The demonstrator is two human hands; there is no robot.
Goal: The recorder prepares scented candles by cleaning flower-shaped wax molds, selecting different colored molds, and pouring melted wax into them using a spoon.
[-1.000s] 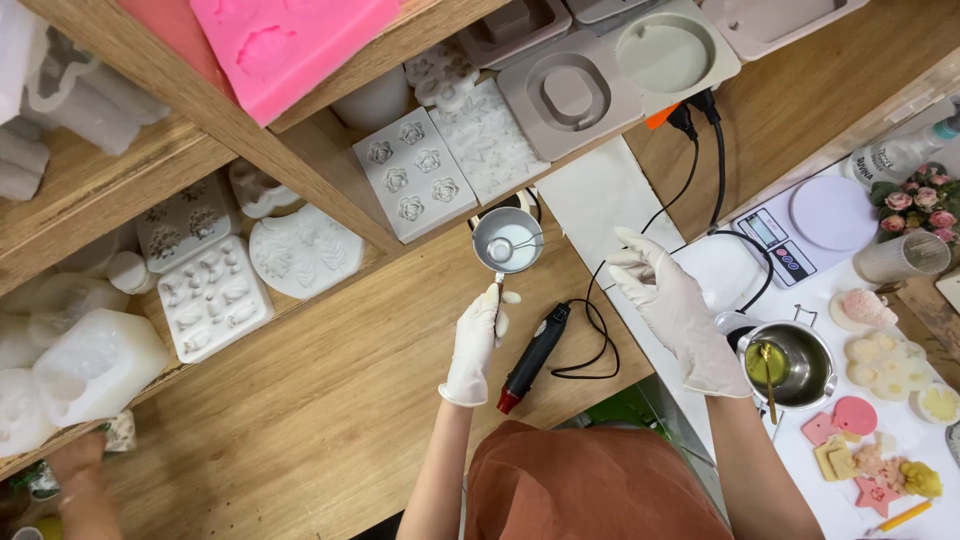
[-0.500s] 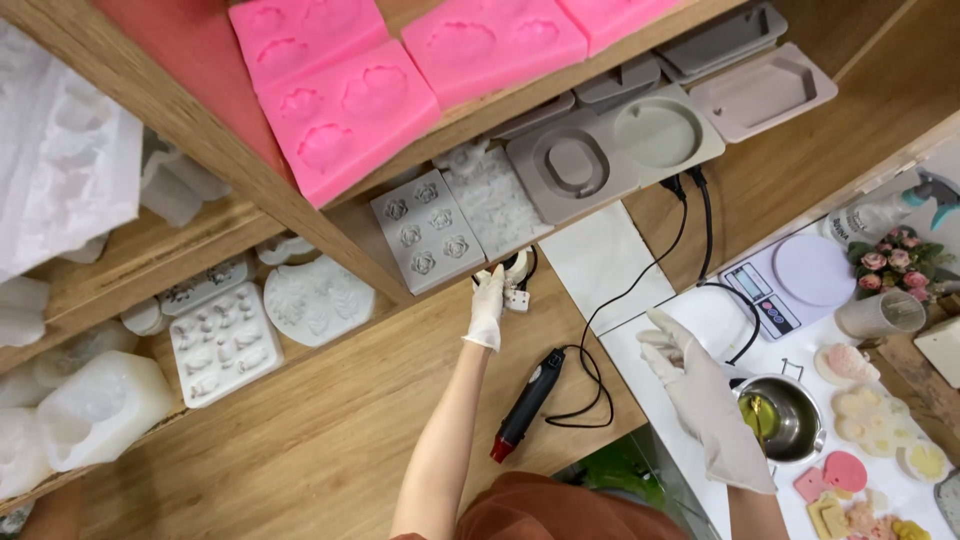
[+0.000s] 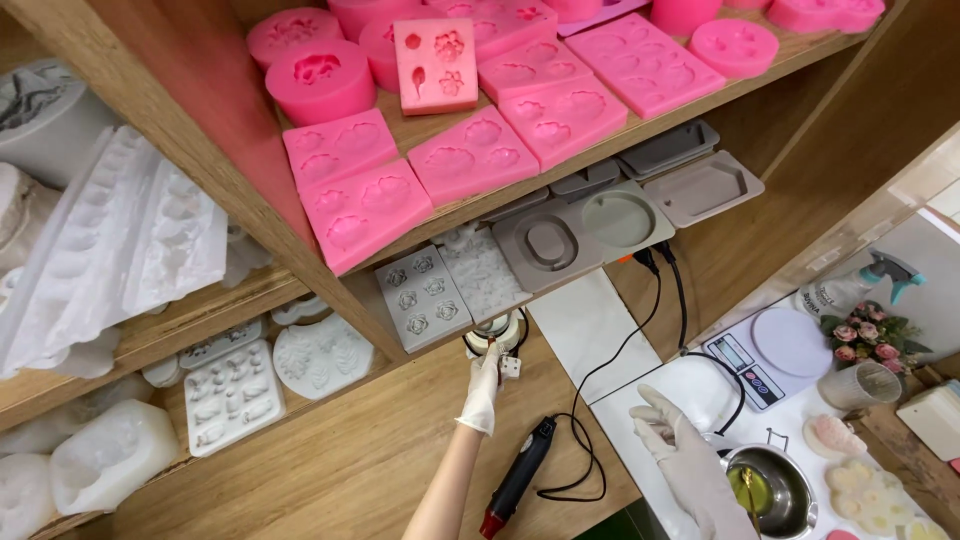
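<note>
The left hand (image 3: 484, 392), gloved, has its grip closed on a small white stick held upright, its top in a small metal cup (image 3: 494, 333) on the wooden surface (image 3: 340, 470) just under the shelf edge. This looks like stirring; the stick needs to stay inside the rim. The right hand (image 3: 672, 440), also gloved, hangs with fingers apart and holds nothing, just above a steel pot (image 3: 772, 490) of yellowish liquid. A black heat tool (image 3: 518, 478) and its looped cord (image 3: 590, 420) lie between the hands. Grey molds (image 3: 430, 295) crowd overhead, pink molds (image 3: 470, 155) fill the shelf above, and a scale (image 3: 775, 350) sits right.
</note>
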